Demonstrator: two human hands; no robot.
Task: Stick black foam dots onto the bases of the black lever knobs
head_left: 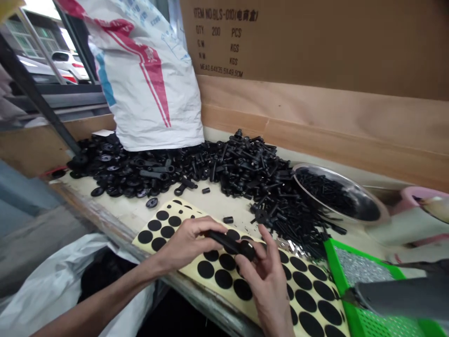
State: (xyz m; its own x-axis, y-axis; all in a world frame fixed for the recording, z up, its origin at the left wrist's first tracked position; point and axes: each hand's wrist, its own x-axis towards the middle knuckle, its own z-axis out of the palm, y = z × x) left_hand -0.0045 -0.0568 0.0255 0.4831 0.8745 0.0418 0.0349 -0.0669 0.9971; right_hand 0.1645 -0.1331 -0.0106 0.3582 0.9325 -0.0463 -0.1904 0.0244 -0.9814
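My left hand (pixel 185 243) grips a black plastic bolt (pixel 224 242) by its shank. My right hand (pixel 266 281) pinches the bolt's round head between thumb and fingers. Both hands are over a cream backing sheet (pixel 187 220) with rows of black adhesive rubber dots (pixel 206 269); several dots are gone from its upper corner. Behind the hands, a heap of black plastic screws (pixel 242 168) lies on the bench. To its left is a heap of black round knobs and washers (pixel 108 164). A steel bowl (pixel 336 187) holds more black screws.
A white woven sack (pixel 143 79) leans on the heap, and a cardboard carton (pixel 315 42) stands behind the bench. A green mesh tray (pixel 354 276) and a grey handle (pixel 396 295) sit front right. A white plastic bag (pixel 52 295) hangs below the bench's near edge (pixel 115 238).
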